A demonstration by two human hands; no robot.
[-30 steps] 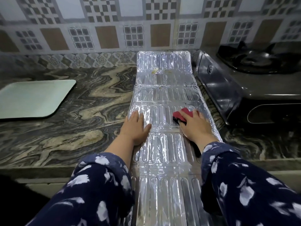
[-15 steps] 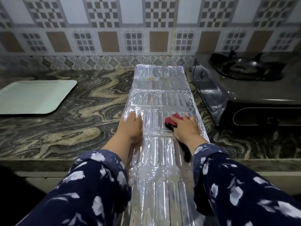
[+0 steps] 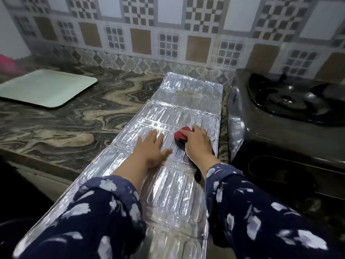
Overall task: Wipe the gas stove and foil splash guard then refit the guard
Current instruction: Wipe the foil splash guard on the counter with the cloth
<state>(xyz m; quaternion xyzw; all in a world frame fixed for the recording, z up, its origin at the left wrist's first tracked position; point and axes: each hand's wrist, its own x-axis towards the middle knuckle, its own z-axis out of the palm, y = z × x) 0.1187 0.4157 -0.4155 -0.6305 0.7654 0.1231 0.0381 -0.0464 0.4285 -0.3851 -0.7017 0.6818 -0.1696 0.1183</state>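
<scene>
Marble counter (image 3: 78, 116) carries foil guard (image 3: 186, 101) flat beside stove (image 3: 280, 116). Our left hand (image 3: 149, 148) stays flat, steadying; right hand (image 3: 197, 144) gripping red sponge (image 3: 182, 136) has scrubbed slightly forward. Stain remains at far end.

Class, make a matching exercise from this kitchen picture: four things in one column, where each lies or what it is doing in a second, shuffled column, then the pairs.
1. silver ribbed foil splash guard
2. red scrubbing pad
3. pale green square tray
4. left hand

a. on the counter, far left
b. pressed flat on the foil
c. lying flat across the counter
d. gripped by the right hand

Pairs: 1-c, 2-d, 3-a, 4-b
</scene>
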